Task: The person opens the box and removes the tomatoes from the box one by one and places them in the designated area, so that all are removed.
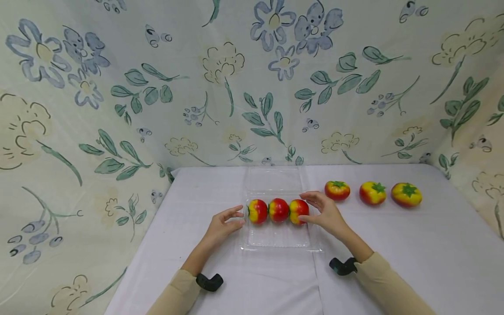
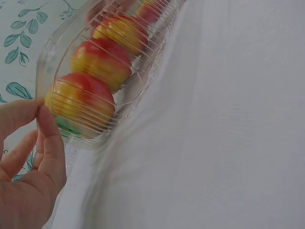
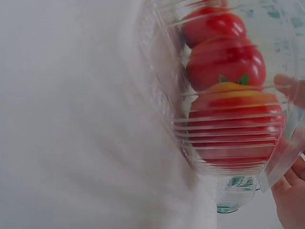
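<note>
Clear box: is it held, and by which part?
The left grip pinches the box by its left rim; whether the right grip holds anything cannot be told.

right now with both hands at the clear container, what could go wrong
The right hand is at the rightmost red-and-yellow fruit in the clear plastic clamshell; a nudge might shove it into the middle fruit close beside it. The left hand is at the clamshell's rim; a tug there could slide or tip it. The nearest loose fruit sits near the right hand, so a careless sweep might roll it.
</note>
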A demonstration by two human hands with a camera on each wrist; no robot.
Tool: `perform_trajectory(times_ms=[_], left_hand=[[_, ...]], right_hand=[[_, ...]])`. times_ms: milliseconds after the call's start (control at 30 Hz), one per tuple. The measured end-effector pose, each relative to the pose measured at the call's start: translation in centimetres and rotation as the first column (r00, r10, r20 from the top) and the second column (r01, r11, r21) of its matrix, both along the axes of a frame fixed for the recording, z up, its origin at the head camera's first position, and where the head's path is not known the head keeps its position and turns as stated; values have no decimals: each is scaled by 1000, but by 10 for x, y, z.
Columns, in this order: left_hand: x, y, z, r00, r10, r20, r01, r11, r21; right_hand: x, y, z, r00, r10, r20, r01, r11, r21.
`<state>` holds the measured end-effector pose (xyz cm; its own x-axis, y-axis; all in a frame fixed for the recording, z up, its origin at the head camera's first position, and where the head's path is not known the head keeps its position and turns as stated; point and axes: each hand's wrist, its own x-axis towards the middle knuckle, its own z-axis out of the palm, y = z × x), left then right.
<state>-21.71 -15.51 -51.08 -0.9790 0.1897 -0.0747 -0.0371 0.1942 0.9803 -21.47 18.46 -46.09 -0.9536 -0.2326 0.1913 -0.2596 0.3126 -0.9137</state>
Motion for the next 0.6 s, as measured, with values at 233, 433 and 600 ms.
perform_trajectory(times_ms=[233, 433, 600], left_hand=[[0, 1, 2, 1000, 4, 14, -4, 1000, -8], [11, 4, 25, 1000, -20, 16, 21, 1000, -19], [16, 5, 35, 1000, -21, 7, 22, 1000, -12]], right_hand=[[-9, 2, -18, 1000, -7, -18, 8, 998, 65], [-13, 2, -27, 998, -5, -66, 11, 996, 83], [-11, 0, -26, 997, -15, -79, 24, 994, 109]])
